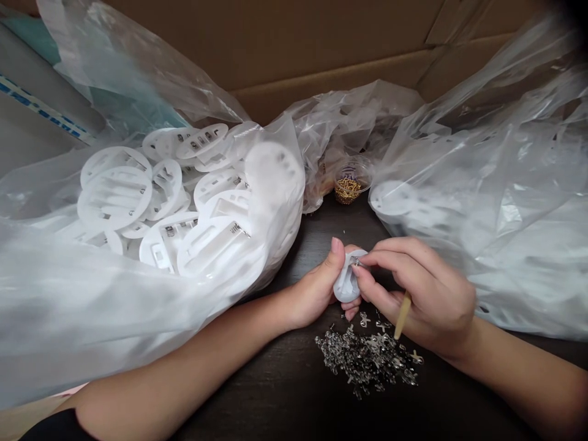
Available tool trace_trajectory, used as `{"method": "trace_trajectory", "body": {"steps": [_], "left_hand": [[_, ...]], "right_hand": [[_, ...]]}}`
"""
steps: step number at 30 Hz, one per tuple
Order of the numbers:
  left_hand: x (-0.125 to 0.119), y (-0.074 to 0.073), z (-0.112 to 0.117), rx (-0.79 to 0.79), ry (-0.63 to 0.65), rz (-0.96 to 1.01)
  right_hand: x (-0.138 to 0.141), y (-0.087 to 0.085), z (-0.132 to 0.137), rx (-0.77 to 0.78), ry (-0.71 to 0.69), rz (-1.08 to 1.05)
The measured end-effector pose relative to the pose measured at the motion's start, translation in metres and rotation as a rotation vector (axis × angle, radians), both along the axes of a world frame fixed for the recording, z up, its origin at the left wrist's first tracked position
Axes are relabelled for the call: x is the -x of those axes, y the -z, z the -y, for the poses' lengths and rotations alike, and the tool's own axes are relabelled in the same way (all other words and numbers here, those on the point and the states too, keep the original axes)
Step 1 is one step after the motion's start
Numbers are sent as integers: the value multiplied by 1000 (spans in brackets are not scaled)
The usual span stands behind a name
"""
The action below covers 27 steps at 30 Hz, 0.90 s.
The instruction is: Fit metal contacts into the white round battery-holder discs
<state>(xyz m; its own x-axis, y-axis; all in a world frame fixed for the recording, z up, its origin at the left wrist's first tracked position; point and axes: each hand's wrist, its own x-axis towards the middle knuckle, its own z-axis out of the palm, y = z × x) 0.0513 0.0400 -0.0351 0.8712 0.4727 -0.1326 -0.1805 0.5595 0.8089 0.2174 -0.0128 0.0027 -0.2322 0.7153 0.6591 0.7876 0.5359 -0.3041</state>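
On the head cam, my left hand [312,291] grips a round white plastic disc [346,277] over the dark wooden worktop [275,392], while my right hand [422,294] pinches a tiny silver metal clip [355,261] against it. Keeping the disc braced helps.

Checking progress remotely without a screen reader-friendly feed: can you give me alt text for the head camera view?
A left hand holds a white plastic disc while a right hand pinches a small metal clip against it, a wooden stick held in the same hand. Loose metal clips lie heaped on the dark table below, beside a clear plastic bag of more white discs.
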Motion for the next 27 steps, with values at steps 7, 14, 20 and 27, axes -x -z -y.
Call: {"method": "trace_trajectory", "body": {"steps": [7, 14, 20, 27], "left_hand": [[-1, 0, 2, -6, -4, -50], [-2, -5, 3, 171, -27, -28], [-1, -14, 4, 294, 31, 44], [0, -13, 4, 367, 47, 46]], "right_hand": [[0, 3, 0, 46, -4, 1], [-2, 4, 1, 62, -33, -4], [4, -5, -3, 249, -21, -266], [6, -10, -6, 320, -30, -324]]}}
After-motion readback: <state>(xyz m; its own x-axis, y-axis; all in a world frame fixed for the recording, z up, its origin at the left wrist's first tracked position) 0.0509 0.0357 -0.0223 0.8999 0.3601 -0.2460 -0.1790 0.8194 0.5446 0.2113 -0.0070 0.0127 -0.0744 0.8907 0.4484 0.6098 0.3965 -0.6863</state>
